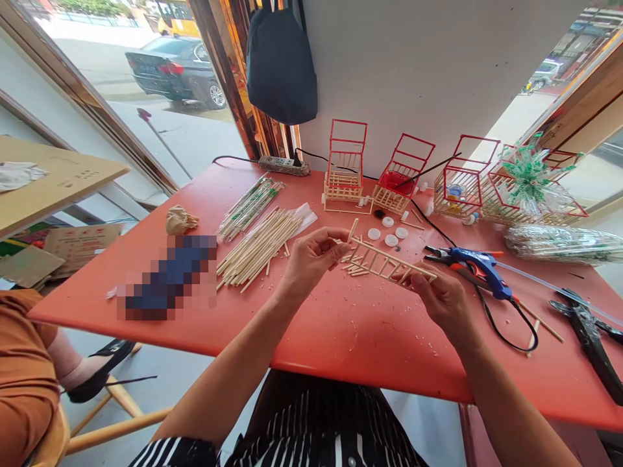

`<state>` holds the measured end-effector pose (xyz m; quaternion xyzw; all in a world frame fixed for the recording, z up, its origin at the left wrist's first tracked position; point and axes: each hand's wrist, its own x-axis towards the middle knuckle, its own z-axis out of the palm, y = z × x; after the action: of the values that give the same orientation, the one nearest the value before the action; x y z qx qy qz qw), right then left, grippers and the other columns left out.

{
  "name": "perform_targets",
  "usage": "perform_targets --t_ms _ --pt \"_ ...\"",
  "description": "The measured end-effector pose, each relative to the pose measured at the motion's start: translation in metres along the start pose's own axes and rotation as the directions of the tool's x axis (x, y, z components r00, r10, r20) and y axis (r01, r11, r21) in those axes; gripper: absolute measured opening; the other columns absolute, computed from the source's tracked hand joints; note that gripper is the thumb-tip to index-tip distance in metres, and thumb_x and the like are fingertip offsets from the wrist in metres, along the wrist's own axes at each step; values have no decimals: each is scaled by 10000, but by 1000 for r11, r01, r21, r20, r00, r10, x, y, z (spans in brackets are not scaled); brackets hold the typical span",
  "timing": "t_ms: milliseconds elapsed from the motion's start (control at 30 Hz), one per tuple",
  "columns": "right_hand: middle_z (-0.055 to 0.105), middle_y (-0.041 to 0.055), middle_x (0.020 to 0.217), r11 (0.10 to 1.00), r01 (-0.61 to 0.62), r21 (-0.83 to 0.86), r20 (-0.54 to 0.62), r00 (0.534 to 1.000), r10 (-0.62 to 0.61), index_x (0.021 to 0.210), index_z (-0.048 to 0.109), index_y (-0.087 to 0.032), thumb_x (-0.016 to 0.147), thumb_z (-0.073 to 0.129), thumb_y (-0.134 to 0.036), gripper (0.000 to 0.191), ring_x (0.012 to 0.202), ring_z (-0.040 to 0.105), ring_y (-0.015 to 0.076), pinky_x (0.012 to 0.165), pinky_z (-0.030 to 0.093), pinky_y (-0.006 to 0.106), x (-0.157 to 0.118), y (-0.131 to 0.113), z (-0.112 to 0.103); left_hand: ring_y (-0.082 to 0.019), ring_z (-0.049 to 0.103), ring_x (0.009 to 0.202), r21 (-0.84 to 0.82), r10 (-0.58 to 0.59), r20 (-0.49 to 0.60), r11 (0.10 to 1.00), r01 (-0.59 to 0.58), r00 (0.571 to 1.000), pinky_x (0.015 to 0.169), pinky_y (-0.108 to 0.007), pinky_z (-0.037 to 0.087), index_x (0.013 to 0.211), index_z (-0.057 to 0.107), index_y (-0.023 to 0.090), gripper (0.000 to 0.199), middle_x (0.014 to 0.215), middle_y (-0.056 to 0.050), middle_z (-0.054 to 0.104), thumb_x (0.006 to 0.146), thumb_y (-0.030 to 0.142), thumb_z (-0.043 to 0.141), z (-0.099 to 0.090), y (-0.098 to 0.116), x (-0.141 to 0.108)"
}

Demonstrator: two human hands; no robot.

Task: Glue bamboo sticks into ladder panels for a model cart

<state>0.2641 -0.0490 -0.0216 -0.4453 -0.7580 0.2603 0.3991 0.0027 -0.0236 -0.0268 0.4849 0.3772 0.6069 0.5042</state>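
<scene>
A small ladder-like frame of thin wooden sticks (pixel 379 261) is held up over the red table. My left hand (pixel 318 256) is closed on its left end, where a short stick points upward between thumb and fingers. My right hand (pixel 440 295) pinches the frame's right end. Below and behind the frame lie short cut sticks (pixel 357 267), and just beyond them are several white round caps (pixel 390 240). A bundle of long sticks (pixel 257 246) rests left of my left hand. The blue glue gun (pixel 481 267) lies beyond my right hand.
Small stick-built chairs or carts with red trim (pixel 346 162) line the red table's (pixel 341 337) back edge near a power strip (pixel 283 166). Black pliers-like tool (pixel 591 347) lies at right, with wrapped packets (pixel 559 243) behind. Another person's leg (pixel 73 363) shows at lower left.
</scene>
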Motion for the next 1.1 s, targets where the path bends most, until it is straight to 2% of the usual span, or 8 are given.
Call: perform_targets --t_ms 100,167,267,400,633,900,1000,1100 --pt "782 50 942 999 40 -36 -101 994 -43 921 789 -247 1074 535 -414 341 877 749 190 759 580 273 -1 0 5 -83 547 613 79 101 -189 993 -87 977 555 -212 436 890 744 191 314 765 9 691 714 385 917 4 0 -2" --pt "774 50 987 988 98 -120 -161 980 -117 968 789 -252 1074 546 -332 277 925 740 191 803 569 284 -2 0 7 -93 575 620 141 122 -222 986 -92 967 573 -221 462 829 746 189 264 736 5 698 737 391 890 9 -1 -5" --pt "741 63 1034 925 221 -308 -173 943 -283 1139 781 -250 1056 571 -231 226 944 707 197 827 544 308 -3 3 10 -115 612 604 97 6 -88 995 3 996 575 -250 504 903 784 170 311 741 -25 734 783 451 842 22 -3 -12" --pt "721 85 1112 755 337 -562 -125 868 -480 1382 695 -245 1014 638 -167 381 948 661 216 863 515 349 -6 5 13 -150 696 684 -37 -149 38 988 151 988 605 -266 549 1004 746 133 487 842 -76 767 778 554 844 38 -2 -18" --pt "745 85 1141 598 429 -677 18 822 -569 1498 588 -255 1021 625 -143 491 988 639 230 849 447 378 -10 -7 22 -128 663 655 -80 -244 82 965 250 966 562 -219 510 874 658 141 487 731 -35 702 747 562 868 42 1 -15" --pt "745 103 1252 617 489 -617 145 840 -522 1438 635 -271 982 716 -458 500 1159 635 278 948 447 422 -13 -10 28 -106 603 621 -42 -192 53 980 195 980 554 -214 477 894 716 137 297 740 -29 688 797 409 785 31 -3 -9" --pt "712 122 1294 687 478 -547 94 851 -517 1425 637 -274 985 688 -511 502 1160 644 289 954 479 438 -12 -8 21 -105 575 632 84 -65 -4 994 66 998 566 -212 448 881 738 150 221 713 -7 656 837 366 744 22 -4 -6" --pt "704 120 1262 766 395 -507 -25 882 -471 1393 661 -278 1017 659 -401 396 1118 663 283 932 505 434 -9 -6 7 -122 590 666 214 41 -13 976 -37 999 599 -226 453 901 772 166 213 732 -6 664 859 372 740 15 -7 -6"
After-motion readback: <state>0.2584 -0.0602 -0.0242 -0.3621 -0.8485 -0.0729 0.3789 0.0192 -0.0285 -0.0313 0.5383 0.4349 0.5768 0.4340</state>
